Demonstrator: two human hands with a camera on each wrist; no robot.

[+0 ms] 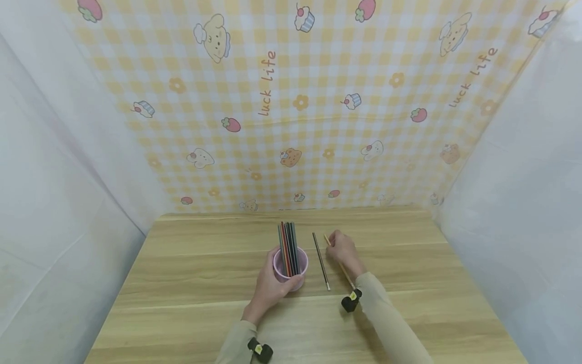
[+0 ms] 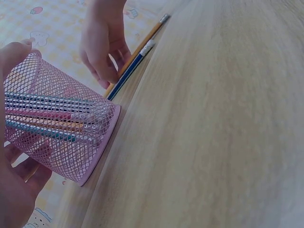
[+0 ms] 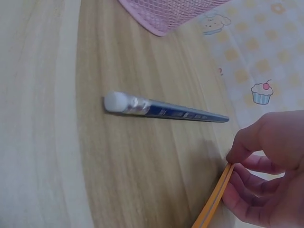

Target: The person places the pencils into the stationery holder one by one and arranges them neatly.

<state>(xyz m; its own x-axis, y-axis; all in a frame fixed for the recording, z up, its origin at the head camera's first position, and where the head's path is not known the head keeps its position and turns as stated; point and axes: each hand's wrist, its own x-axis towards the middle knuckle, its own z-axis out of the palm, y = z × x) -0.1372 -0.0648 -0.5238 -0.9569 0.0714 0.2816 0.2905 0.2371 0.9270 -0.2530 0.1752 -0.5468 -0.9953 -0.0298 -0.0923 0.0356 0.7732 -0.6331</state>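
Observation:
A pink mesh pencil cup (image 1: 297,284) stands on the table with several pencils (image 1: 289,247) upright in it. My left hand (image 1: 268,288) grips the cup round its side, thumb at the front. To the right of the cup lies a dark blue pencil (image 3: 175,110) with a white eraser end, untouched. Beyond it, my right hand (image 1: 344,251) pinches a yellow-orange pencil (image 3: 212,202) between thumb and fingers near its far end. In the left wrist view, that pencil slants close beside the blue one.
The wood-grain table (image 1: 191,283) spreads out on both sides. A yellow checked cloth (image 1: 300,126) with cartoon prints hangs behind its back edge. White sheets (image 1: 514,202) hang at the left and right.

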